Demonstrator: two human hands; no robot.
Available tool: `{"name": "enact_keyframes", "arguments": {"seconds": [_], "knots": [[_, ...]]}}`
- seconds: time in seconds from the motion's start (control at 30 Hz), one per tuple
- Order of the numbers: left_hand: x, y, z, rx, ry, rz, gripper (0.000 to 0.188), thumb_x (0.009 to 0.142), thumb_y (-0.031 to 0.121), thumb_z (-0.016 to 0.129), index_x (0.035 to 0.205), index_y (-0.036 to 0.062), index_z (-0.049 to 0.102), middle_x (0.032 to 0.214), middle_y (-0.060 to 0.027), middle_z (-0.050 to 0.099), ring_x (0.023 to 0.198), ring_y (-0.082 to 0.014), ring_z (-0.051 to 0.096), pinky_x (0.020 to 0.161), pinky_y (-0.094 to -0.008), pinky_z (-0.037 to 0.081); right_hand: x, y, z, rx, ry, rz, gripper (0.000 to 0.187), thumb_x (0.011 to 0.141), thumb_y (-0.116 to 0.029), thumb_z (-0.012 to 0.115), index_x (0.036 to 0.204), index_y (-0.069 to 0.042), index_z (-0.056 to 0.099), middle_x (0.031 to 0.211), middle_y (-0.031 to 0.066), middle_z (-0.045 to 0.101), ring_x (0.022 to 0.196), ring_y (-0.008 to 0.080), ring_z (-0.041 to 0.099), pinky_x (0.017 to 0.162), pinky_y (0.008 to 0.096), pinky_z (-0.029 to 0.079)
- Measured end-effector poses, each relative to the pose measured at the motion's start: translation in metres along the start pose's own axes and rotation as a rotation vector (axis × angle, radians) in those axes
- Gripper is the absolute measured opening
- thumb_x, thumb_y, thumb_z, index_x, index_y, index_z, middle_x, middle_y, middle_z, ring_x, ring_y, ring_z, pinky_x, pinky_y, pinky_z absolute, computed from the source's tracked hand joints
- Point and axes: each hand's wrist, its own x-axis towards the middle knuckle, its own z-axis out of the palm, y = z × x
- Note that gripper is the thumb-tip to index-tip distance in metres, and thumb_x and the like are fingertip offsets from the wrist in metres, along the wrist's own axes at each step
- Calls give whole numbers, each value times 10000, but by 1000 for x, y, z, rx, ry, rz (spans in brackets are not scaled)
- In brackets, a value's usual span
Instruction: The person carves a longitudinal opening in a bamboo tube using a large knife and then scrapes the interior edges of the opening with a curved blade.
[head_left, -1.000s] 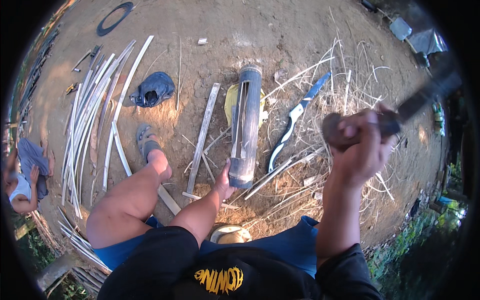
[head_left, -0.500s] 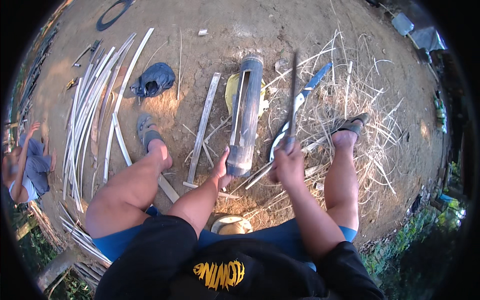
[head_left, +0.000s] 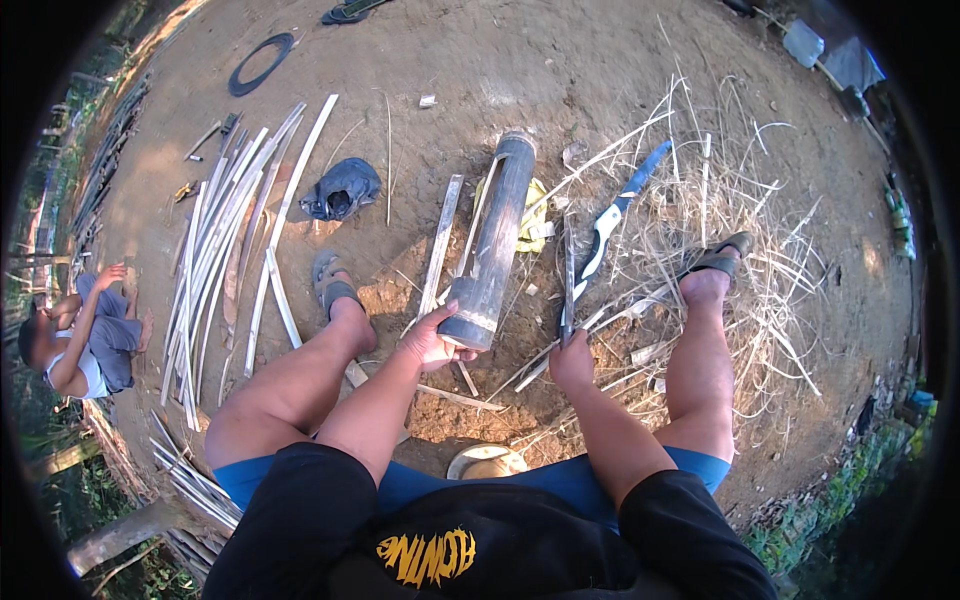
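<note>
My left hand (head_left: 430, 341) grips the near end of a thick, dark bamboo tube (head_left: 492, 245), thumb on top and fingers underneath. The tube slants away from me, its far end resting near the ground, and a long slot cut in its wall faces left. In my right hand (head_left: 573, 362) is a long, narrow-bladed knife (head_left: 569, 265), its blade pointing away from me and apart from the tube. Just beyond the knife lies a pruning saw (head_left: 606, 222) with a blue blade and a white and black handle. A yellow piece of packaging (head_left: 535, 215) shows partly behind the tube.
Bamboo strips (head_left: 215, 250) lie in a bundle at left, near a black plastic bag (head_left: 343, 188). Thin shavings (head_left: 745, 240) cover the ground around my right foot. A flat strip (head_left: 440, 240) lies left of the tube. Another person (head_left: 95, 340) sits at far left.
My left hand has turned the bamboo tube so its slot faces left, and tilted it. My right hand has lowered the knife toward me. The view has shifted, bringing more of the left side in.
</note>
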Motion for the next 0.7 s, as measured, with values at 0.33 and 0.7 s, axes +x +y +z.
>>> {"name": "enact_keyframes", "arguments": {"seconds": [0.33, 0.7], "knots": [[-50, -18, 1, 72, 150, 19, 797, 797, 404, 828, 1437, 94, 467, 1349, -144, 606, 1224, -375, 596, 961, -554, 506, 12, -55, -27, 225, -139, -173, 921, 899, -453, 712, 1528, 48, 265, 1449, 290, 446, 1285, 379, 544, 1064, 430, 474], [-85, -56, 66, 381, -78, 264, 978, 714, 179, 900, 1513, 89, 343, 1369, -95, 575, 1270, -250, 570, 1100, -432, 445, -44, -159, -85, 748, -118, -358, 1076, 749, -406, 885, 1512, 46, 276, 1372, 287, 530, 1207, 333, 607, 1012, 403, 505]]}}
